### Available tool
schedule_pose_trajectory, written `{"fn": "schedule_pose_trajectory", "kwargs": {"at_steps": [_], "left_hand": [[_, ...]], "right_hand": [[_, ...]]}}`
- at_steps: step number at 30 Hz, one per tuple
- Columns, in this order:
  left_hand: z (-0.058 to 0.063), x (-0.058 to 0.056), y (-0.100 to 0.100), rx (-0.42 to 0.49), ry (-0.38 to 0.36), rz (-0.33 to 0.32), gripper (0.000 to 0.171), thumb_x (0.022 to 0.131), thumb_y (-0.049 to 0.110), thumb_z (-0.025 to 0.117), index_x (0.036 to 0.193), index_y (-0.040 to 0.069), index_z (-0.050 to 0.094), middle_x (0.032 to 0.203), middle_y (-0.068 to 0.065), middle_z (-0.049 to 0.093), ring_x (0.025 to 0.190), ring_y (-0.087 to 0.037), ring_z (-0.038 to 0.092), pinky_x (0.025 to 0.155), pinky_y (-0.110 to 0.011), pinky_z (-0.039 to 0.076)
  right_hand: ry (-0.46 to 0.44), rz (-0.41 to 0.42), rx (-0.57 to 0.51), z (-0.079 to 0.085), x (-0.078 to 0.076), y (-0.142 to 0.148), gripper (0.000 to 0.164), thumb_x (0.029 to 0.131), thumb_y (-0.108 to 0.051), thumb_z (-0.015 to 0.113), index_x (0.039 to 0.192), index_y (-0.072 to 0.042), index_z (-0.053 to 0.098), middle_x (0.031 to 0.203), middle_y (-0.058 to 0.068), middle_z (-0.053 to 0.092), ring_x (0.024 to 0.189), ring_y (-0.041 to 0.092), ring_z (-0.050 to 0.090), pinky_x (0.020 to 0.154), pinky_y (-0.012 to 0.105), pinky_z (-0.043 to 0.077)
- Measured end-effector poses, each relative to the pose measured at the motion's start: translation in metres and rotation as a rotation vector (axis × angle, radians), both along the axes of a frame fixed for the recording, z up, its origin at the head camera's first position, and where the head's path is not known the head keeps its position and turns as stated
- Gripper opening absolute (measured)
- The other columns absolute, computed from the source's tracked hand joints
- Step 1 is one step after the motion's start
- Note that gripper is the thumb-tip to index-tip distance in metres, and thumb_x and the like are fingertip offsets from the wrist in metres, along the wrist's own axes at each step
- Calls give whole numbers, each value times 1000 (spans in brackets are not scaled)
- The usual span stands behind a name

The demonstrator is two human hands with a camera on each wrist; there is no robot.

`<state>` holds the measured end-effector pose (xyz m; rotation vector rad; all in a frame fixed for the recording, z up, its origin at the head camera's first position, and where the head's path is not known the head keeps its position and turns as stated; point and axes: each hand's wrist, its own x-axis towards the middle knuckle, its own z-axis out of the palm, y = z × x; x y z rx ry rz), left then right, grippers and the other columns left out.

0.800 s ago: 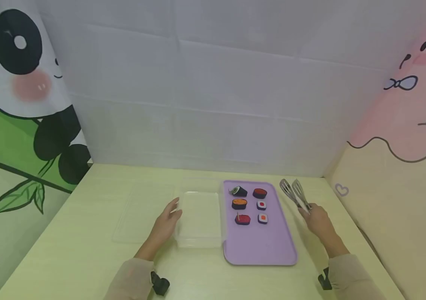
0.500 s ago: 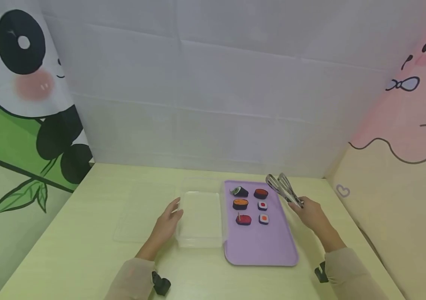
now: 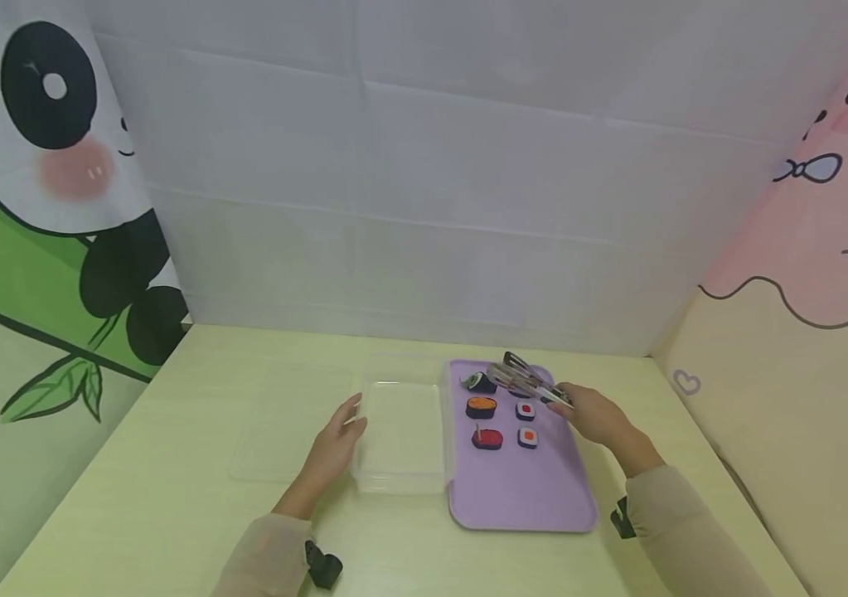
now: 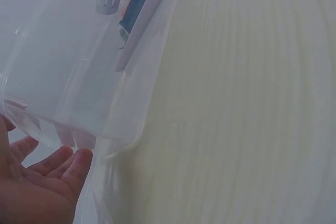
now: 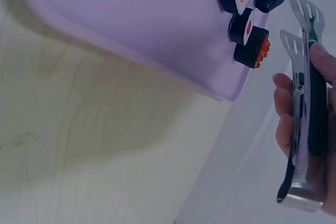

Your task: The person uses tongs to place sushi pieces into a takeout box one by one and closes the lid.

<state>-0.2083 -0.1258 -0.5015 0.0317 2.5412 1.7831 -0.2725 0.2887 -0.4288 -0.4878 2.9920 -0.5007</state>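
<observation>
Orange-topped gunkan sushi lies nine o'clock of nearer right hand, which grips slotted tongs, tips apart, aimed ten o'clock; left hand, fingers relaxed, touches clear box.

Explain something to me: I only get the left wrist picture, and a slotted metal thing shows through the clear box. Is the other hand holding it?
Observer: Yes, the right hand grips it: it is a pair of metal tongs.

Visitor: Have they caught anything?

Observer: No, the right wrist view shows their tips apart with nothing between them.

Visitor: So what lies over on that side?

Observer: The head view shows a purple tray with six sushi pieces on it.
</observation>
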Motion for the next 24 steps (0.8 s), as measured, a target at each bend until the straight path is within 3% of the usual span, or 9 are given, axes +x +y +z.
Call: {"fn": "schedule_pose_trajectory", "kwargs": {"at_steps": [7, 12, 19, 24], "left_hand": [[0, 2, 0, 14, 3, 8, 54, 105, 31, 43, 154, 15, 28, 151, -24, 32, 133, -44, 36, 103, -61, 33], [0, 2, 1, 12, -6, 21, 53, 105, 30, 43, 154, 15, 28, 150, -24, 33, 133, -44, 37, 103, -61, 33], [1, 3, 3, 3, -14, 28, 53, 105, 30, 43, 154, 16, 28, 151, -23, 33, 134, -44, 36, 103, -61, 33], [2, 3, 2, -5, -9, 21, 53, 105, 30, 42, 154, 15, 27, 151, -24, 33, 133, -45, 36, 103, -62, 33]], "right_hand": [[13, 67, 143, -2, -16, -9, 46, 98, -31, 60, 129, 3, 55, 118, 20, 63, 110, 41, 58, 84, 57, 49], [26, 113, 194, -3, -25, -15, 44, 98, -30, 59, 129, 1, 57, 121, 21, 62, 113, 42, 57, 86, 57, 48], [0, 122, 228, -6, -29, -24, 37, 98, -27, 60, 128, -5, 58, 114, 14, 66, 103, 37, 62, 78, 55, 51], [8, 109, 233, 4, -27, -28, 40, 99, -28, 58, 131, -4, 57, 118, 17, 65, 107, 39, 61, 81, 56, 51]]}}
